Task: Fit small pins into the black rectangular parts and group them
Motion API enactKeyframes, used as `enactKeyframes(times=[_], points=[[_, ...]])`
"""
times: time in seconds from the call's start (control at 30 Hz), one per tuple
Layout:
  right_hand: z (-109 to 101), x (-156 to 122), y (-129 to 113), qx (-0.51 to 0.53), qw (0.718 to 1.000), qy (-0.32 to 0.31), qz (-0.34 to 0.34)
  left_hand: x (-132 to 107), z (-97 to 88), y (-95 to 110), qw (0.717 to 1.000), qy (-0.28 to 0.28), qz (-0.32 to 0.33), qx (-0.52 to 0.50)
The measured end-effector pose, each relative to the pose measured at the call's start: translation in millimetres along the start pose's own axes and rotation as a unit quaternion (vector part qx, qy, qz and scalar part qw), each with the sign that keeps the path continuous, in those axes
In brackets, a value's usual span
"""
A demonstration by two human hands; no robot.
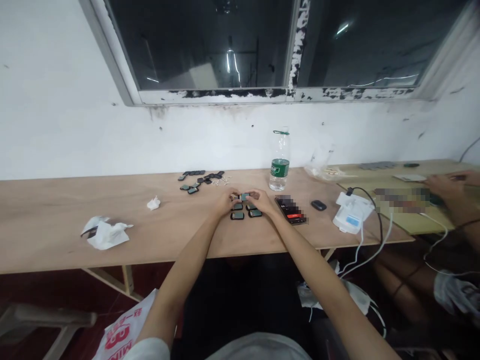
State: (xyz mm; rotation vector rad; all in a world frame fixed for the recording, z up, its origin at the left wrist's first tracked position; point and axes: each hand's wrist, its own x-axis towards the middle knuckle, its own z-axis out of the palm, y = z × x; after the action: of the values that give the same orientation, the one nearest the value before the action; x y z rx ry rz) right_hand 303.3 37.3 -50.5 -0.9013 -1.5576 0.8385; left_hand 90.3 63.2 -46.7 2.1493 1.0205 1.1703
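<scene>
Green-faced piece (245, 197) sits between your two hands near the middle of the table (180, 225). Your right hand (260, 198) has its fingers closed on the piece's right edge. Your left hand (228, 201) has its fingers drawn narrow beside the left edge; you cannot tell whether they grip it. Just nearer to you lie similar pieces (237, 216). Far left of your hands are scattered dark pieces (207, 180) with small white bits (224, 181) beside them. A bottle (279, 169) stands far right, with a phone (291, 211) nearer.
</scene>
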Motion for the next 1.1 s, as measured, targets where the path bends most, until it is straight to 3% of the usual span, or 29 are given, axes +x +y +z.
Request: enactKeyframes(times=[0.23, 0.9, 1.1], points=[[-0.1, 0.5, 2.9, 0.008, 1.000, -0.010, 0.007, 1.0, -0.4, -7.0, 1.000, -0.012, 0.007, 0.020], [-3.5, 2.4, 4.3, 0.029, 0.999, -0.002, 0.023, -0.1, -0.9, 1.2, 1.000, -0.018, 0.004, 0.014], [-8.0, 1.9, -0.1, 0.013, 1.000, -0.009, 0.016, 2.5, -9.8, 5.0, 0.997, -0.027, 0.059, 0.052]])
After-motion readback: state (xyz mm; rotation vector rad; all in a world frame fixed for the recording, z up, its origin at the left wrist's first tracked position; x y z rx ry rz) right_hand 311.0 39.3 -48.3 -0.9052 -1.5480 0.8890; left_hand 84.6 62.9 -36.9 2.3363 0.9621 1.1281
